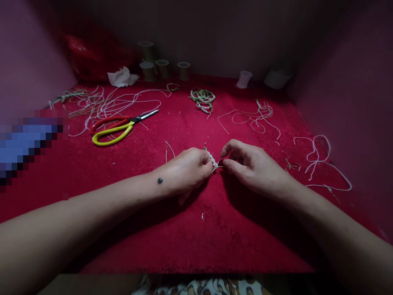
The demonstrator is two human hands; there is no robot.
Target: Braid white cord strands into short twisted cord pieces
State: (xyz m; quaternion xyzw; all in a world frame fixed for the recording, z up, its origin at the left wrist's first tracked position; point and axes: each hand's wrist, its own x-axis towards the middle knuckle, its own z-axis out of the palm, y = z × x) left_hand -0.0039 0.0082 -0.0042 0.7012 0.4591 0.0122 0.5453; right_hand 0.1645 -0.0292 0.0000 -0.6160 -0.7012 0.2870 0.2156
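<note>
Pinched between the thumb and fingers of my left hand (194,166) is a short braided cord (212,159) in white and green. Its knotted end points up and away, and loose strands stick out at its lower right. My right hand (245,162) is just right of the braid, with thumb and forefinger brought together at a thin cord end (220,166). The fingertips hide exactly how that strand is gripped. Two thin cord tails (170,150) show on the cloth behind my left hand.
Scissors (113,130) with red and yellow handles lie left, near tangled cords (101,102). Behind are a braided bundle (202,100), spools (183,71), crumpled tissue (123,77) and a red plastic bag (92,57). Loose cords (254,116) and clippings (291,164) lie right on red cloth (172,241).
</note>
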